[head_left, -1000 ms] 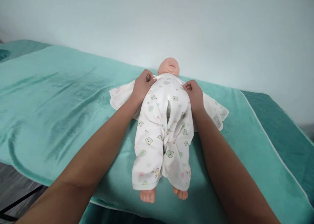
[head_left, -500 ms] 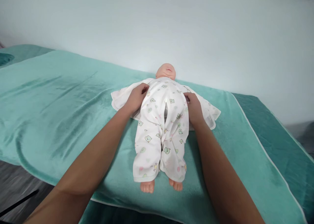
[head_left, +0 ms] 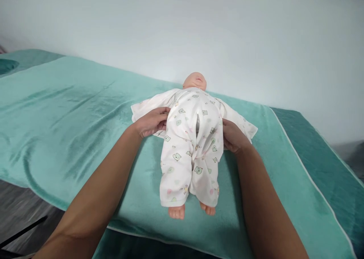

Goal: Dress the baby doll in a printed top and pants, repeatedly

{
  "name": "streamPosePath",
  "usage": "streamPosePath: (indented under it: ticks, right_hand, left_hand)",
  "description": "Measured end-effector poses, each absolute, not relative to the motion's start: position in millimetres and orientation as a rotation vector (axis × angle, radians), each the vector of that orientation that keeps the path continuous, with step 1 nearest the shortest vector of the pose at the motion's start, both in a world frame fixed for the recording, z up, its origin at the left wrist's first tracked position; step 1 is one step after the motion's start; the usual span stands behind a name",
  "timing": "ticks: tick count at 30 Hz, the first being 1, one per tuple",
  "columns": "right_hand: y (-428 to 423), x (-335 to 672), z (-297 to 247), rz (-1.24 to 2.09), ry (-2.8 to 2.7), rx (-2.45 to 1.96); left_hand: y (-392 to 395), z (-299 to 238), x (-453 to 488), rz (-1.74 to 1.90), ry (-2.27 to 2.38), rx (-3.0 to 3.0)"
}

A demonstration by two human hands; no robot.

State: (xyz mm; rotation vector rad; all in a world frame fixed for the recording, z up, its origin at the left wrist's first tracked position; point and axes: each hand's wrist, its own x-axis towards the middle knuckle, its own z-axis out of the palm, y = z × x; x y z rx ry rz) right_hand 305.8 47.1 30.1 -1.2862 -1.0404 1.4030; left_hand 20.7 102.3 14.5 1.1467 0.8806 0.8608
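Head view: dressed doll point(head_left: 186, 132) between left grip point(head_left: 152, 122), right grip point(head_left: 234, 136).

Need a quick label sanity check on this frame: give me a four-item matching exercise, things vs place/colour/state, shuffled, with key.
Things
1. Left hand
2. Blanket
3. Pants
4. Head

Place, colour or state
A. White, printed with small animals
B. Bald, face up
C. At the side of the white printed cloth
D. Green, spread out beneath

Pairs: 1-C, 2-D, 3-A, 4-B
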Motion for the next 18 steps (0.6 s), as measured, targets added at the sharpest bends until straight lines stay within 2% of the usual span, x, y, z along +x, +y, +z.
streamPosePath:
  ticks: [18]
  right_hand:
    - [45.9, 288.7, 37.0, 1.453, -0.936, -1.135]
  left_hand:
    - [94.0, 22.7, 27.5, 0.828, 0.756, 1.028]
